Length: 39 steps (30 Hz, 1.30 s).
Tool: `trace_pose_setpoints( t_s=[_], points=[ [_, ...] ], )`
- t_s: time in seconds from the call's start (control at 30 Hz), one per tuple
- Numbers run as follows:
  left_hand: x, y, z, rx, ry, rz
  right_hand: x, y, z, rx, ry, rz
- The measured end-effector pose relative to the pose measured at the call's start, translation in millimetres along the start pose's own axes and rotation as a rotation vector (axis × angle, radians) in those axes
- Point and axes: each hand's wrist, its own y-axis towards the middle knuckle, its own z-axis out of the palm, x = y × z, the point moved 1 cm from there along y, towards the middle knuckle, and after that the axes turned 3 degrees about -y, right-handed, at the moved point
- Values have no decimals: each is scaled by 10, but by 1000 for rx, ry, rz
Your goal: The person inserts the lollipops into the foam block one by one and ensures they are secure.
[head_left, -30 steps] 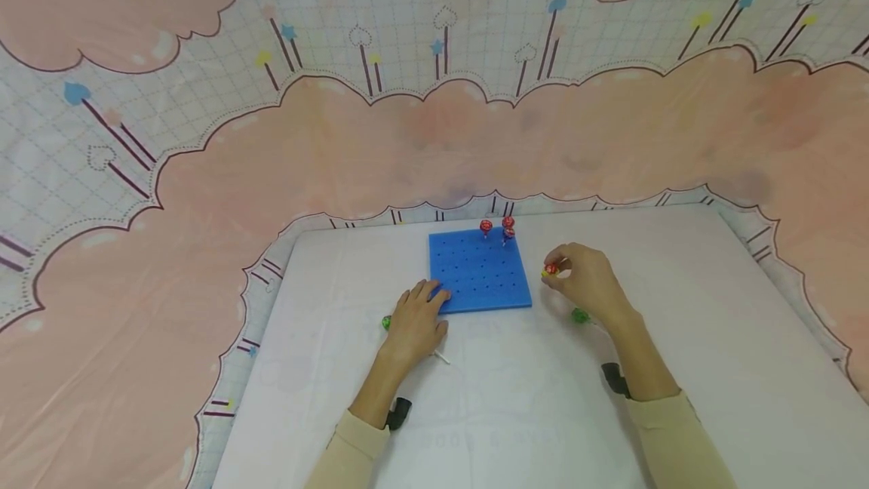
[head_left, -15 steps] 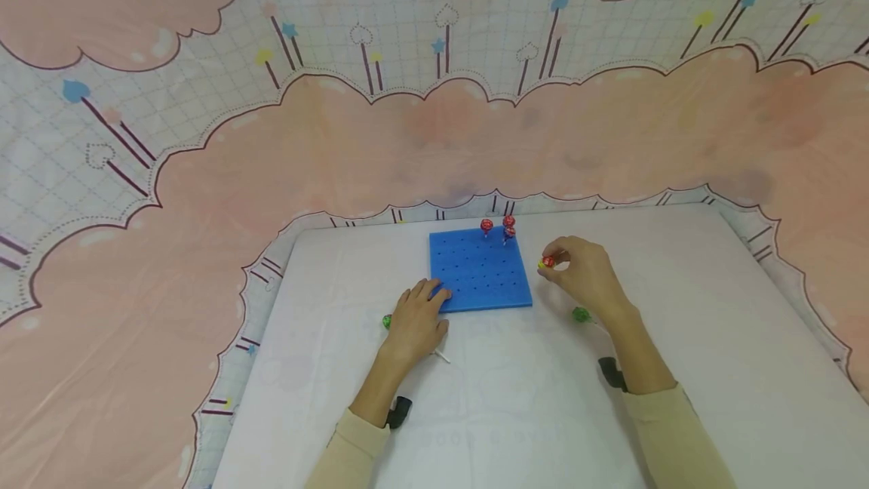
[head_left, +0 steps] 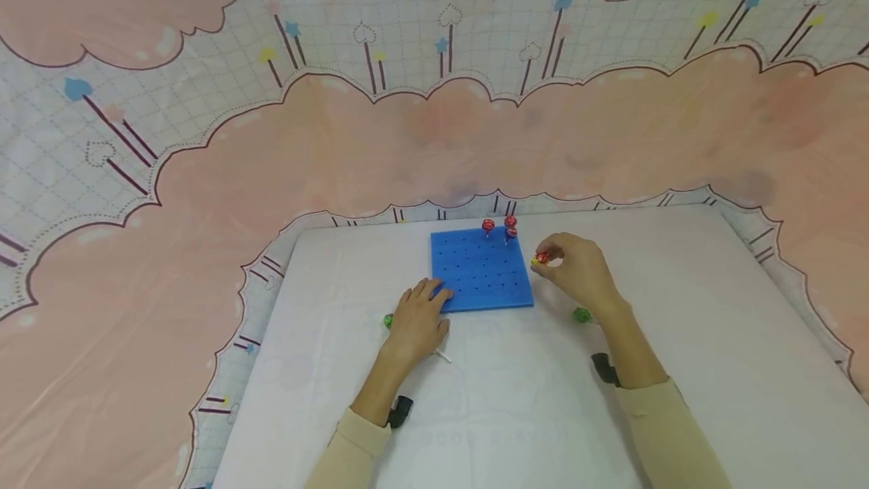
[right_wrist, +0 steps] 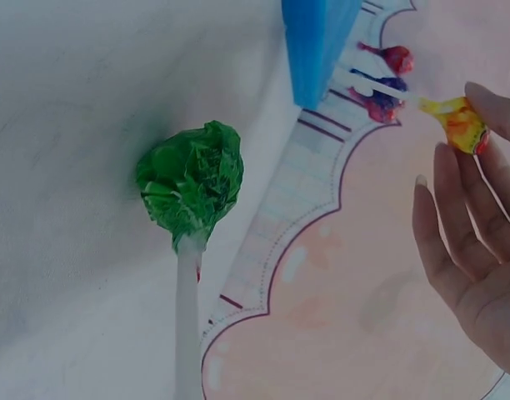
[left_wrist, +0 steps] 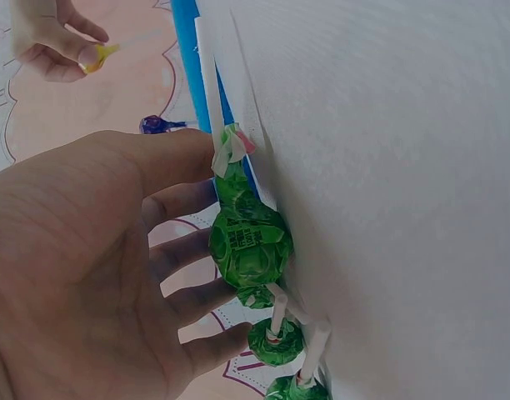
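A yellow-and-red wrapped lollipop (right_wrist: 460,123) is pinched by its candy end between the thumb and fingers of my right hand (head_left: 577,266), its white stick pointing toward the board in the right wrist view. That hand is held just right of the blue pegboard (head_left: 482,270), apart from it. My left hand (head_left: 416,323) rests with spread fingers at the board's near left corner. Beside its palm and fingers lie several green lollipops (left_wrist: 252,246), mostly hidden from the head view. Three lollipops (head_left: 488,226) with red tops stand in holes at the board's far right corner.
Another green lollipop (right_wrist: 191,179) lies on the white table (head_left: 502,398) below my right hand. A patterned cloth (head_left: 434,142) with pink clouds hangs behind the table's far edge.
My right hand has moved left and slightly away from me, carrying the lollipop closer to the board's right edge. The left hand stays in place at the corner.
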Motion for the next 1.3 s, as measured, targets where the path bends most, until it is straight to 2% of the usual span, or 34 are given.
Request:
trace_pose_setpoints(
  t_s=[0.23, 0.53, 0.9, 1.3],
  points=[
    [-16, -8, -28, -3, -3, 1, 46, 34, 28, -28, -34, -6],
    [-23, -12, -31, -9, -13, 9, 81, 87, 98, -50, 6, -35],
    [-27, -7, -48, 10, -23, -8, 101, 131, 136, -114, -8, -100],
    [-26, -13, -46, 12, 0, -12, 119, 181, 192, -153, 34, -118]
  ],
)
